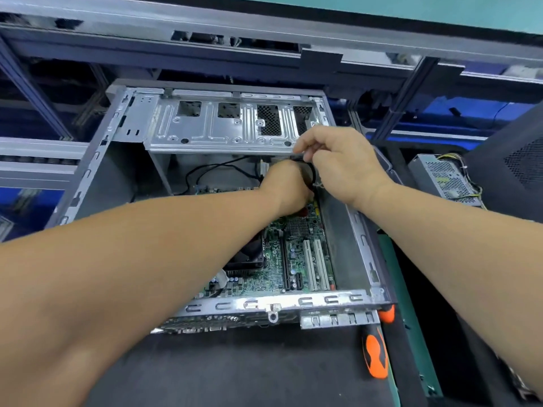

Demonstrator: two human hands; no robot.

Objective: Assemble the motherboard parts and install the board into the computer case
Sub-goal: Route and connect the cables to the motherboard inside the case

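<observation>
Open computer case (88, 168) lying on dark surface (249, 368), motherboard (296, 259) seated inside. Both hands deep at far right corner: right hand (343, 163) pinching black cable (310, 174); left hand (286, 186) curled beneath, touching same cable. Orange-handled screwdriver (376, 353) just beside case. Power supply (443, 177) off right.

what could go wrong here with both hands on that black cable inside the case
The right hand and left hand work a black cable just above the motherboard; a hard tug might strain its connector or knock board parts. The left forearm crosses the case's metal rim and could scrape. The orange-handled screwdriver lies near the mat edge and might roll off.
</observation>
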